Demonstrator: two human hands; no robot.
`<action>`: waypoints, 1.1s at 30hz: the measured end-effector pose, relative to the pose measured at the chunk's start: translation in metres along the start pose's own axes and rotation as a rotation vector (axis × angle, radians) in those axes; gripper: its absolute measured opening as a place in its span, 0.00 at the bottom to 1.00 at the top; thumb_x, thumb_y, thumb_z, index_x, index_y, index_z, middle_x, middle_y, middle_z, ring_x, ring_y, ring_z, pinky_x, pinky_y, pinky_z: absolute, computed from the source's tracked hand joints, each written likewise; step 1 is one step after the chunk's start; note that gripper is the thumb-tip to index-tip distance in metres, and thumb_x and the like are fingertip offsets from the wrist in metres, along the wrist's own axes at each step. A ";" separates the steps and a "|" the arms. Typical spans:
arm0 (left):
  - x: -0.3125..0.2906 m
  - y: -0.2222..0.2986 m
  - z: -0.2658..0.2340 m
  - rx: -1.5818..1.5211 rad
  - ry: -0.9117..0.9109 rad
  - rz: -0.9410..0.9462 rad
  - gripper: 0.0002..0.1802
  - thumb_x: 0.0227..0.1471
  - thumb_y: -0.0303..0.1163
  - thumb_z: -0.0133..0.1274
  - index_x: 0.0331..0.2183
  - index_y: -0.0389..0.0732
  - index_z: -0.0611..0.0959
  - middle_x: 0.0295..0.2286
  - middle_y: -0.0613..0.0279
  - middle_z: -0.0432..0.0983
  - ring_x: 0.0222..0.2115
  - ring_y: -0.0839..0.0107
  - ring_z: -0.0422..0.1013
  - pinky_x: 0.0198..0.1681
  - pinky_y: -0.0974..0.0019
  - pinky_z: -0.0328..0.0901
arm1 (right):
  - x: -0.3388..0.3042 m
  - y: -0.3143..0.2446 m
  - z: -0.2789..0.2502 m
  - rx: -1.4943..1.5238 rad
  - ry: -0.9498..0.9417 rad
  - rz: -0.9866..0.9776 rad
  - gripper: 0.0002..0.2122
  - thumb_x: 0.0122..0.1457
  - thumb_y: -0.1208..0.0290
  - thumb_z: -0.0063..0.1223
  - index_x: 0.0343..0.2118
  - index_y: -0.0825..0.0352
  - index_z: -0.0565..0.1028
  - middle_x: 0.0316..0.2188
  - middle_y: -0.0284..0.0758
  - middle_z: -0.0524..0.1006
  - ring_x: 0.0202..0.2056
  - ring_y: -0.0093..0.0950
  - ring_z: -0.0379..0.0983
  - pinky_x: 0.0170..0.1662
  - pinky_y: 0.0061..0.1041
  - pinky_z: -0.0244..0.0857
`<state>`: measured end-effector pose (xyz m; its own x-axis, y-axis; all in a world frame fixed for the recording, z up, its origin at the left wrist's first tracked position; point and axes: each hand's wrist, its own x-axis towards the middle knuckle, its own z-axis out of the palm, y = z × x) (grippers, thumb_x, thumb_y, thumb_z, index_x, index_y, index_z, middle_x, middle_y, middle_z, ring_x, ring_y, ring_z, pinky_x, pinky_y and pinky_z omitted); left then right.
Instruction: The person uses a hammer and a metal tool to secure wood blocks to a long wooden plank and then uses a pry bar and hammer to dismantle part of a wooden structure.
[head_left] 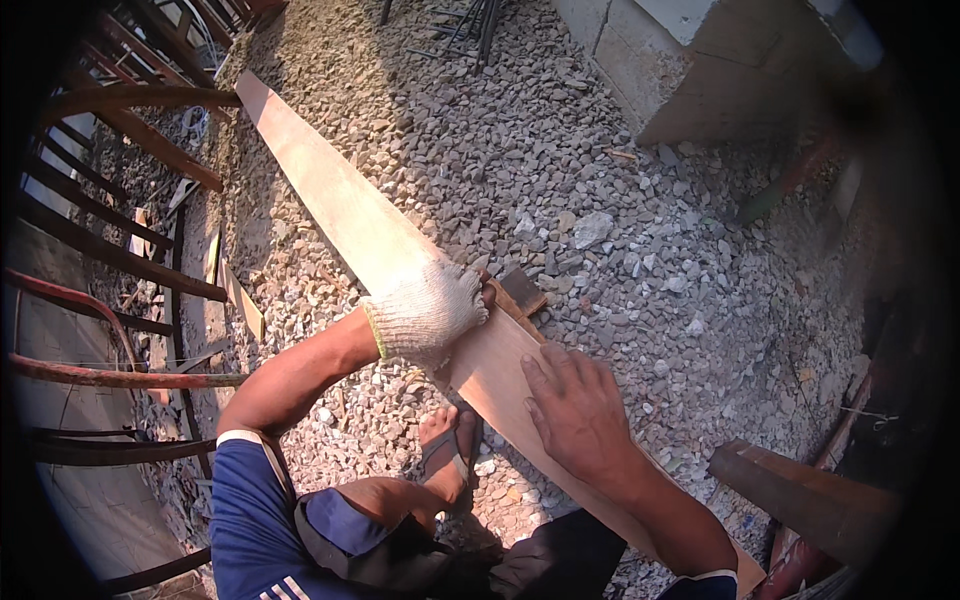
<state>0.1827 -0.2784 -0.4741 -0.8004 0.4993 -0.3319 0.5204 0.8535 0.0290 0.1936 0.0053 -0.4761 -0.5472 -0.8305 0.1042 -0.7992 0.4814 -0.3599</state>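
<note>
A long, pale wooden board (330,195) runs slantwise from the upper left to the lower right in front of my body. My left hand (428,312), in a white knitted glove, is closed over the middle of the board at its far edge; its fingertips are partly hidden. Farther down the board, my bare right hand (575,410) lies on the face with fingers stretched out along the far edge. A small dark wood block (522,291) and a thin strip show at the far edge beside the glove, partly under the board.
Grey gravel (520,140) covers the ground. Curved rusty metal bars (120,250) stand at the left, with wood offcuts (243,300) near them. A concrete block (650,60) sits at the upper right. Dark rods (485,30) lie at the top, and a brown beam (800,500) at the lower right.
</note>
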 end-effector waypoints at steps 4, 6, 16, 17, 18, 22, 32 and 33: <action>-0.009 -0.003 0.017 -0.184 0.245 -0.070 0.57 0.29 0.57 0.72 0.56 0.31 0.73 0.46 0.42 0.71 0.45 0.48 0.73 0.49 0.50 0.69 | -0.008 -0.013 0.032 -0.142 0.010 0.083 0.22 0.64 0.66 0.51 0.59 0.67 0.71 0.61 0.43 0.66 0.54 0.43 0.67 0.53 0.44 0.66; -0.011 -0.001 0.033 -0.650 0.562 -0.094 0.46 0.45 0.57 0.65 0.56 0.33 0.73 0.41 0.49 0.72 0.42 0.56 0.73 0.44 0.53 0.69 | -0.008 -0.016 0.032 -0.082 0.009 0.122 0.22 0.63 0.66 0.51 0.59 0.67 0.72 0.61 0.41 0.66 0.53 0.41 0.68 0.51 0.42 0.68; 0.049 0.079 0.040 -1.318 0.895 -0.107 0.31 0.68 0.53 0.42 0.61 0.42 0.68 0.30 0.70 0.69 0.28 0.76 0.65 0.31 0.71 0.61 | -0.010 -0.004 0.044 -0.003 0.355 0.044 0.17 0.60 0.71 0.56 0.51 0.70 0.77 0.52 0.44 0.75 0.48 0.41 0.73 0.50 0.41 0.69; 0.052 0.082 0.038 -1.286 0.929 -0.074 0.32 0.68 0.55 0.42 0.62 0.42 0.67 0.30 0.69 0.70 0.28 0.76 0.66 0.31 0.70 0.61 | -0.009 0.003 0.043 0.097 0.429 0.064 0.16 0.60 0.72 0.55 0.50 0.71 0.77 0.49 0.46 0.76 0.46 0.42 0.73 0.49 0.42 0.69; 0.052 0.084 0.037 -1.254 0.962 -0.040 0.34 0.68 0.57 0.41 0.63 0.43 0.67 0.30 0.68 0.70 0.29 0.76 0.66 0.31 0.69 0.62 | -0.006 0.008 0.044 0.199 0.501 0.085 0.16 0.60 0.73 0.55 0.50 0.71 0.77 0.47 0.48 0.76 0.44 0.43 0.74 0.49 0.42 0.69; 0.053 0.088 0.047 -1.466 0.805 0.017 0.44 0.65 0.65 0.40 0.66 0.38 0.63 0.37 0.58 0.73 0.33 0.75 0.69 0.37 0.69 0.66 | 0.042 0.008 0.035 0.400 0.636 0.179 0.11 0.59 0.80 0.55 0.44 0.74 0.78 0.32 0.45 0.76 0.36 0.43 0.74 0.41 0.39 0.68; 0.069 0.081 0.061 -1.459 0.935 0.026 0.39 0.67 0.57 0.44 0.63 0.35 0.66 0.43 0.58 0.76 0.43 0.73 0.71 0.45 0.66 0.68 | 0.053 0.001 0.047 0.933 0.632 0.467 0.05 0.63 0.76 0.59 0.33 0.73 0.78 0.29 0.31 0.77 0.33 0.21 0.73 0.41 0.23 0.66; 0.070 0.079 0.065 -1.417 0.948 0.026 0.37 0.67 0.56 0.44 0.63 0.35 0.67 0.43 0.58 0.76 0.43 0.73 0.71 0.45 0.66 0.69 | 0.055 -0.001 0.045 1.020 0.596 0.495 0.05 0.63 0.76 0.59 0.34 0.73 0.78 0.27 0.32 0.77 0.32 0.20 0.73 0.39 0.22 0.66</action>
<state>0.1870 -0.1854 -0.5559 -0.9528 -0.0256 0.3026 0.3016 0.0372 0.9527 0.1752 -0.0536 -0.5113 -0.9679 -0.2444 0.0585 -0.0726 0.0493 -0.9961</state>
